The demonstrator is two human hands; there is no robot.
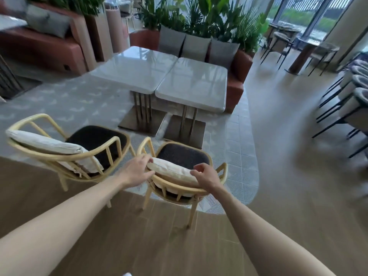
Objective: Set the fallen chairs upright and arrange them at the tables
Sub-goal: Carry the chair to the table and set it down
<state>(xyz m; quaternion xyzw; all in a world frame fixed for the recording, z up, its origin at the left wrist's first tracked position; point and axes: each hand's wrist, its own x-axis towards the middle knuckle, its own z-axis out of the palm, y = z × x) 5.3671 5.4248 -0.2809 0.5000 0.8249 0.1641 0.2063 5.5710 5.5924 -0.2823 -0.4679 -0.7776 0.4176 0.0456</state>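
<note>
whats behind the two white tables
Behind the white tables stands a brown bench sofa with three grey cushions, plants behind it. The tabletops hide its seat.

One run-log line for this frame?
chairs: both upright, short of tables | left hand: on right chair backrest | right hand: gripping its back cushion | left chair: untouched

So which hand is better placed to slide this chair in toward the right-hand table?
Probably the right hand: it curls over the top rail of the right rattan chair near its middle, behind the white back cushion. The left hand sits at the rail's left end, so its push would likely turn the chair.
</note>
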